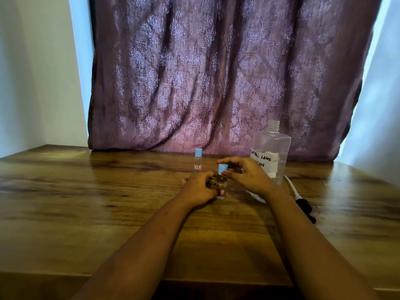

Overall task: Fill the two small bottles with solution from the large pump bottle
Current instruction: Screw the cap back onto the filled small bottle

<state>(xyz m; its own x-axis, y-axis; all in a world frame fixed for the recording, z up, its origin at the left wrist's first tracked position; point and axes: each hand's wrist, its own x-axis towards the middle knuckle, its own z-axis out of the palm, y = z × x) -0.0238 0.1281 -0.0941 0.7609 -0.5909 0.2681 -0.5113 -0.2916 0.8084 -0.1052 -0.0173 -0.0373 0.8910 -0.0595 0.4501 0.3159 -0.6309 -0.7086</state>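
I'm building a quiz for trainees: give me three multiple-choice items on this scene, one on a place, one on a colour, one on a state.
1. The unheld small bottle stands: A) left of the large bottle; B) right of it; C) on the floor.
2. The small bottles' caps are: A) red; B) blue; C) white.
3. The large bottle's neck is: A) capped in blue; B) taped shut; C) open.
Answers: 1 A, it stands to that bottle's left; 2 B, both caps show blue; 3 C, bare thread shows and the pump lies on the table.
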